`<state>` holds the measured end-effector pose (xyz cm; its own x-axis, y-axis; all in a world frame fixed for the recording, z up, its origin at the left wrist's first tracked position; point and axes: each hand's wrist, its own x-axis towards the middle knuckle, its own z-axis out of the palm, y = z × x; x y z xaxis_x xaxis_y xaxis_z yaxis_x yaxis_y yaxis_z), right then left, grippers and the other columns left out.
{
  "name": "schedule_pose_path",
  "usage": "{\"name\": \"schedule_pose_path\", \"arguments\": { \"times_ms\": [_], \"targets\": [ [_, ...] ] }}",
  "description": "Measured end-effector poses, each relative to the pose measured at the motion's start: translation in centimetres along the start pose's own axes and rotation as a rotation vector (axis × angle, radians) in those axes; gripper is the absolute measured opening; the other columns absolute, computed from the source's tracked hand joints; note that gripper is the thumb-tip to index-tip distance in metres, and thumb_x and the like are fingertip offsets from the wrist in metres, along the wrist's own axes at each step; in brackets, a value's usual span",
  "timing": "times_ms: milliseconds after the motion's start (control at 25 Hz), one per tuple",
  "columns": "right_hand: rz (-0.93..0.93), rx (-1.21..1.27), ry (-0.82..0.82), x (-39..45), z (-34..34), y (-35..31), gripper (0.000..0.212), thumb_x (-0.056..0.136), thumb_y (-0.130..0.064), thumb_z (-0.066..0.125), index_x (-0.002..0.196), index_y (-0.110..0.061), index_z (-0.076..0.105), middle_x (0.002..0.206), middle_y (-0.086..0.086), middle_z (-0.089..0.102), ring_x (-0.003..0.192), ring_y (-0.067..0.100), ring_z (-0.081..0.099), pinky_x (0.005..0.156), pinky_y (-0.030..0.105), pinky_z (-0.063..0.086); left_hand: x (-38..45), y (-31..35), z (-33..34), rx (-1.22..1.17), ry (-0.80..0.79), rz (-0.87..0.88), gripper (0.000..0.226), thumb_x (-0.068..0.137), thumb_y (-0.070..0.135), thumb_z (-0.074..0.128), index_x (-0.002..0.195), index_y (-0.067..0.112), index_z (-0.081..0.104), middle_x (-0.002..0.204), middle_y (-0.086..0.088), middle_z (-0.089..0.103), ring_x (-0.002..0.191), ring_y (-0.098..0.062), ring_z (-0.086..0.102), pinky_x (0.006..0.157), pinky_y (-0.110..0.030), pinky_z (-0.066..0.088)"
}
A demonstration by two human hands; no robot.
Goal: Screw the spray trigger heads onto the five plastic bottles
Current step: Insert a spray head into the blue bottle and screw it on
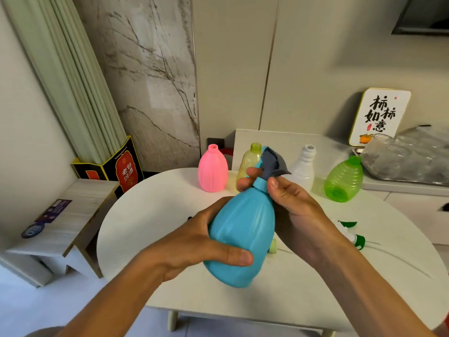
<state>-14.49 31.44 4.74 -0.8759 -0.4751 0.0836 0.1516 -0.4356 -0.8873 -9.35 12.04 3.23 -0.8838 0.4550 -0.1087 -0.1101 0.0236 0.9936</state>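
Head view showed five bottles: four uncapped along the table's point(145, 220) far edge, and one blue bottle point(239, 239) held above its middle. Left hand point(194, 242) wrapped the body; right hand point(286, 203) pinched the grey trigger head's point(273, 164) collar.

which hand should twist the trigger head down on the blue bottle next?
Right. The right hand already pinches the collar of the trigger head, while the left hand wraps the blue bottle and steadies it.
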Motion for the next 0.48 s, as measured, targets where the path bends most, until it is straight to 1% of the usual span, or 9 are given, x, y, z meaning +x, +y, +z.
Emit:
{"name": "schedule_pose_path", "arguments": {
  "times_ms": [160,320,480],
  "targets": [
    [-0.084,-0.079,0.081,0.0,0.4,-0.2,0.036,0.083,-0.038,0.069,0.108,-0.013,0.072,0.104,0.009,0.074,0.099,0.022,0.068,0.082,0.031,0.054,0.3,-0.5,1.4,0.015,0.143,0.099,0.083,0.056,0.026,0.091,0.127,0.039,0.049,0.118,0.003,0.064,0.109,-0.023,0.063,0.084,-0.046,0.057],
    [-0.121,-0.134,0.142,-0.4,0.8,-0.3,0.033,0.083,-0.038,0.069,0.105,-0.013,0.073,0.1,0.006,0.076,0.096,0.02,0.07,0.079,0.028,0.055,0.4,-0.8,2.0,0.048,0.201,0.138,0.085,0.052,0.032,0.092,0.123,0.046,0.046,0.111,0.014,0.064,0.104,-0.015,0.065,0.077,-0.037,0.059],
    [-0.144,-0.163,0.199,-0.5,1.0,-0.4,0.026,0.085,-0.033,0.07,0.102,-0.014,0.075,0.097,0.007,0.077,0.094,0.019,0.071,0.08,0.027,0.055,0.4,-0.9,2.3,0.069,0.222,0.156,0.084,0.053,0.03,0.092,0.122,0.045,0.047,0.11,0.015,0.065,0.101,-0.013,0.066,0.074,-0.033,0.058]
  ]
}}
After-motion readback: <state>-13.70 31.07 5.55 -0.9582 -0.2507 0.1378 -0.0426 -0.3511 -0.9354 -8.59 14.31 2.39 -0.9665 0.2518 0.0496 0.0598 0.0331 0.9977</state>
